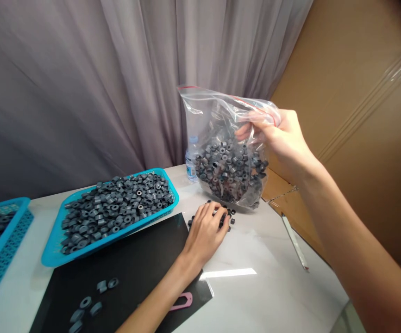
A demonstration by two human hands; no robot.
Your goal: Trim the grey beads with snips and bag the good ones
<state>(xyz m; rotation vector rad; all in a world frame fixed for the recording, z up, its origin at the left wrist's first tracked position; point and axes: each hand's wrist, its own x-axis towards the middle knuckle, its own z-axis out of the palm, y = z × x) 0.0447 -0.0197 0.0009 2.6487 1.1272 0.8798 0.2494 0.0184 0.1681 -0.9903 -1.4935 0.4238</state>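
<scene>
A few loose rings (97, 309) are lying on the black mat (141, 263). The left hand (205, 226) is curling over a small pile (233, 221) on the white table (273, 291); whether its fingers are gripping any, I cannot tell. Just behind, the right hand (266, 127) is pinching a clear bag (230, 173) of rings near its top. A bottle (191, 170) is standing beyond.
</scene>
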